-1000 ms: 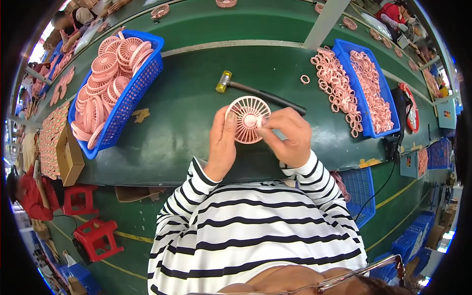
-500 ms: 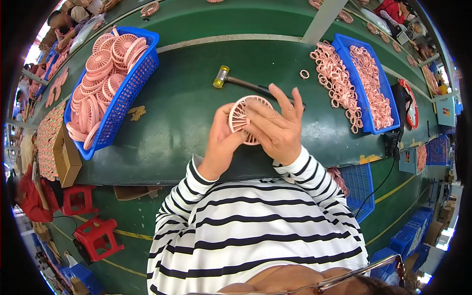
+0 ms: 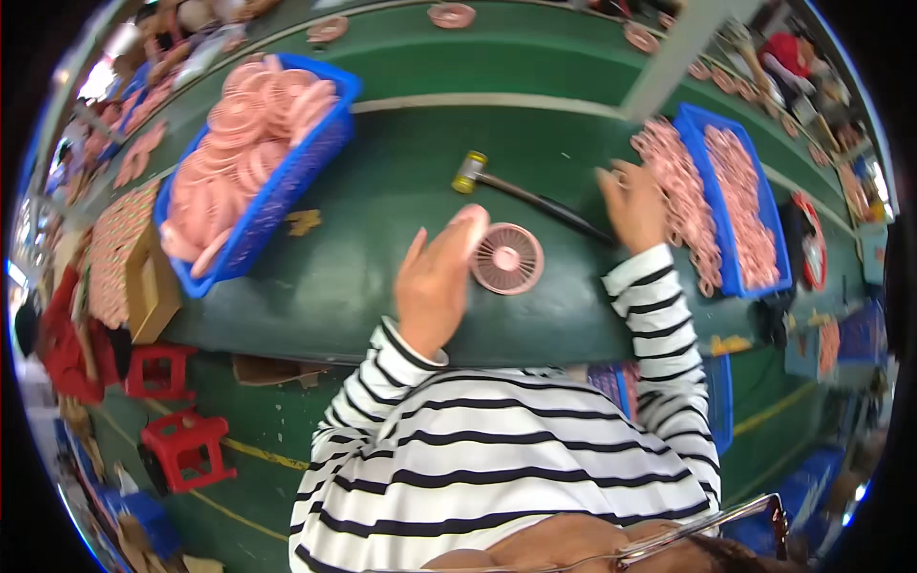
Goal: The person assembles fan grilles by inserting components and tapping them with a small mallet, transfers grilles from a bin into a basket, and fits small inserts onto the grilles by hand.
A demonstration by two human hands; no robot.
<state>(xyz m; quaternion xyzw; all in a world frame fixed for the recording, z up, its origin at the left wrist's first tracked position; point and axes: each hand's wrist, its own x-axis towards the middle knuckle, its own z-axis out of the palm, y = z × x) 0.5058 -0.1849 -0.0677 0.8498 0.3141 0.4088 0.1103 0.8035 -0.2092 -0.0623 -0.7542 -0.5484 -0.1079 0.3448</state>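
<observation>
A round pink fan grille (image 3: 507, 258) lies flat on the green table (image 3: 401, 181). My left hand (image 3: 437, 279) rests beside it, fingers apart, its fingertips touching the grille's left rim. My right hand (image 3: 633, 204) is stretched out to the right, open, at the edge of the pile of pink rings (image 3: 680, 201) in the right blue tray (image 3: 731, 205). A hammer (image 3: 521, 191) with a yellow-tipped head and black handle lies between the grille and my right hand.
A blue basket (image 3: 287, 177) at the left is heaped with pink fan grilles. A cardboard box (image 3: 143, 286) stands at the left table edge. Red stools (image 3: 177, 420) stand on the floor at lower left. Other people work at the far end.
Both hands held the pink grille up before. Now it lies on the table, my left hand stays at its rim, and my right hand has moved right to the rings.
</observation>
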